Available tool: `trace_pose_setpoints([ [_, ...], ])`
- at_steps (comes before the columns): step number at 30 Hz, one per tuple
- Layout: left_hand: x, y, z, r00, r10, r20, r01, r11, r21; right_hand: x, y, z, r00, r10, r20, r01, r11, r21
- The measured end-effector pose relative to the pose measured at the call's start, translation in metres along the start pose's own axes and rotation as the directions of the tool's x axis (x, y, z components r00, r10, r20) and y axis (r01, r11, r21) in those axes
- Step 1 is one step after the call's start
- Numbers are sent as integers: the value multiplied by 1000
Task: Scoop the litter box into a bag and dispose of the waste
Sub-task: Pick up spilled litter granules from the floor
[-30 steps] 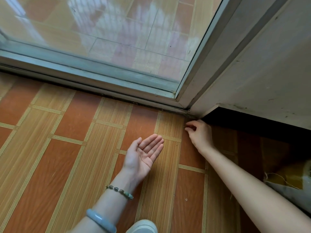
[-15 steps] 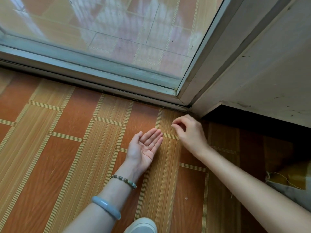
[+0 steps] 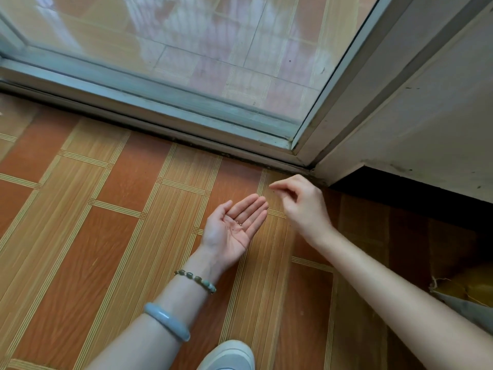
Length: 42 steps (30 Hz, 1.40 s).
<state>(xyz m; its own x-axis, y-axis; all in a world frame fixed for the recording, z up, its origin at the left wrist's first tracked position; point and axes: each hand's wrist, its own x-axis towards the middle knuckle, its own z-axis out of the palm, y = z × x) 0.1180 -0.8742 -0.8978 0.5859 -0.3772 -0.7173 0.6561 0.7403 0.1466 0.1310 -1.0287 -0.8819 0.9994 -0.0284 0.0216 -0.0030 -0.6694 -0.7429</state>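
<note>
My left hand (image 3: 231,237) lies palm up just above the floor, fingers straight. A few tiny litter grains (image 3: 238,223) rest in its palm. My right hand (image 3: 304,206) hovers just right of the left fingertips, with thumb and forefinger pinched together on something too small to make out, apparently a litter grain. No litter box, scoop or waste bag is in view.
The floor (image 3: 114,236) has orange and tan striped tiles. A sliding glass door with a metal track (image 3: 186,129) runs along the far side and meets a white wall (image 3: 426,124) at the corner. A yellow and grey sack (image 3: 466,292) lies at the right edge. My white shoe (image 3: 229,355) is at the bottom.
My right hand has left the corner by the door track and moved left toward my left palm, fingertips pinched. My left hand stayed palm up.
</note>
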Motion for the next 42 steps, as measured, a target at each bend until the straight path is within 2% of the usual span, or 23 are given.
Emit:
trace_pose_setpoints([
  [2,-2,0,-1,1000,-4,5,4,1000,-6,8,16,3,997,70,-33,-74,992,-105],
  [5,-4,2,-5,1000,-7,3,7,1000,-11,12,32,14,990,140,-8,-139,976,-169],
  [8,-6,3,-8,1000,-8,-5,8,1000,-5,13,36,24,991,134,19,-128,971,-202],
  [17,-7,4,-9,1000,-4,-29,4,1000,18,18,36,32,993,120,-15,-120,960,-254],
  [23,-7,2,-10,998,12,-56,-11,999,32,19,40,38,992,117,50,-93,935,-342],
  [27,-9,-3,-10,998,8,-57,-5,999,48,11,26,27,989,80,126,-49,972,-228],
  [31,-10,-4,-9,999,10,-47,-8,999,47,-18,-9,10,964,-92,249,110,992,-59],
  [34,-11,-8,-6,999,-12,-34,14,998,56,-39,-30,4,934,-222,279,221,975,35],
  [38,-13,-15,1,999,-42,13,40,993,114,-51,-32,4,896,-272,351,310,949,-54],
  [40,-13,-17,3,998,-53,36,49,994,99,-52,-30,-2,913,-254,319,277,960,-30],
  [42,-12,-18,3,998,-39,50,37,998,56,-52,-26,-12,957,-203,207,196,979,53],
])
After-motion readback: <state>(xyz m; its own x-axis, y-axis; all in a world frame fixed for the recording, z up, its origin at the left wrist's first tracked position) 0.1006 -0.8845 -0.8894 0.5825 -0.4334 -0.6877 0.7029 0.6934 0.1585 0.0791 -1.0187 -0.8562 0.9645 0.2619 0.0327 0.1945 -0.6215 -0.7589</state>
